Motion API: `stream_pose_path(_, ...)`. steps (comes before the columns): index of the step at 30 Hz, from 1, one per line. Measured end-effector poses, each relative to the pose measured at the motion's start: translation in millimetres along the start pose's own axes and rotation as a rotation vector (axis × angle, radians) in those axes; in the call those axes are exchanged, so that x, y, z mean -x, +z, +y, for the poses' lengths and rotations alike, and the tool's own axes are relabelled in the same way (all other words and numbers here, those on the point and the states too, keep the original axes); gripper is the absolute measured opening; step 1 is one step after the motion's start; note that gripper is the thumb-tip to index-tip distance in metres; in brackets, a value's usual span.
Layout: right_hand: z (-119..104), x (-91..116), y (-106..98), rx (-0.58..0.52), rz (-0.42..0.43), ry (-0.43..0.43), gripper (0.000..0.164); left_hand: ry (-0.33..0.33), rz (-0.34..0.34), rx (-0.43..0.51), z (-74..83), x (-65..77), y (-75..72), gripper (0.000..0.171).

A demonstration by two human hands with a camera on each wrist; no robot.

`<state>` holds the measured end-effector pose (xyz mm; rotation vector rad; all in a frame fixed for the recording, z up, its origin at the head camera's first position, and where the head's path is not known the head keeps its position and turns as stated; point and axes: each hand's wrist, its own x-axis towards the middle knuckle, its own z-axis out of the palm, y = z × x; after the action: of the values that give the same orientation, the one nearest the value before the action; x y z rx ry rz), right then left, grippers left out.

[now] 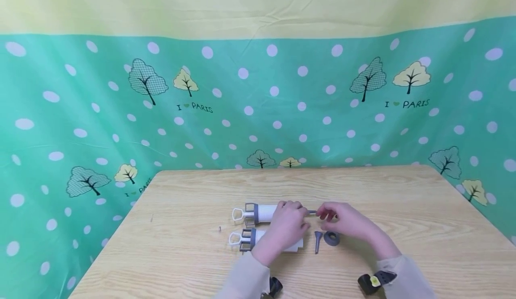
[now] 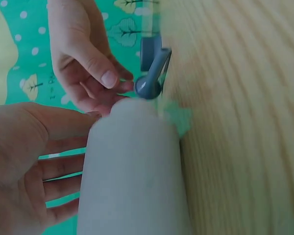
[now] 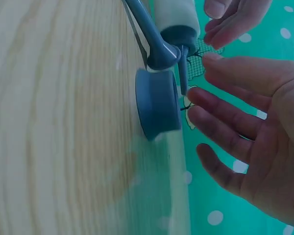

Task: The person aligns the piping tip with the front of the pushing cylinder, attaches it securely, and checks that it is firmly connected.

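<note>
Two white plunger-type press tubes with grey collars and looped white handles lie side by side on the table. My left hand (image 1: 287, 223) is over the front of the far tube (image 1: 266, 213), fingers extended and relaxed. A slim grey nozzle sticks out of that tube's grey end cap (image 3: 180, 38). Close by the nozzle tip, my right hand (image 3: 257, 122) has its fingers spread and slightly bent, with nothing between them. The near tube (image 2: 134, 171) lies under my left forearm, its white front end bare.
On the table right of the near tube lie a loose grey nozzle (image 1: 317, 241) and a grey ring cap (image 1: 332, 238). One tiny object (image 1: 219, 229) sits left of the tubes. A patterned green curtain (image 1: 282, 102) hangs behind the wooden table (image 1: 181, 263).
</note>
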<state>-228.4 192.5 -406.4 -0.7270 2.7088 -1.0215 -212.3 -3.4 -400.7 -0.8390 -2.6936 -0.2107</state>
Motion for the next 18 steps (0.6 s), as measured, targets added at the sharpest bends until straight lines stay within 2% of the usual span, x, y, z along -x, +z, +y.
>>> stream_pose_path(7, 5.4, 10.9, -1.9, -0.024, -0.080, 0.044, 0.038, 0.034, -0.072, -0.018, 14.0, -2.4, 6.9, 0.020)
stream_pose_path(13, 8.4, 16.9, -2.1, -0.024, -0.111, 0.071, 0.039, 0.081, -0.083, -0.047, 22.7, -7.2, 13.3, 0.017)
stream_pose_path(18, 9.1, 19.2, -3.2, -0.021, -0.117, 0.064, 0.037, 0.056, -0.098, -0.055, 25.4, -11.5, 17.0, 0.013)
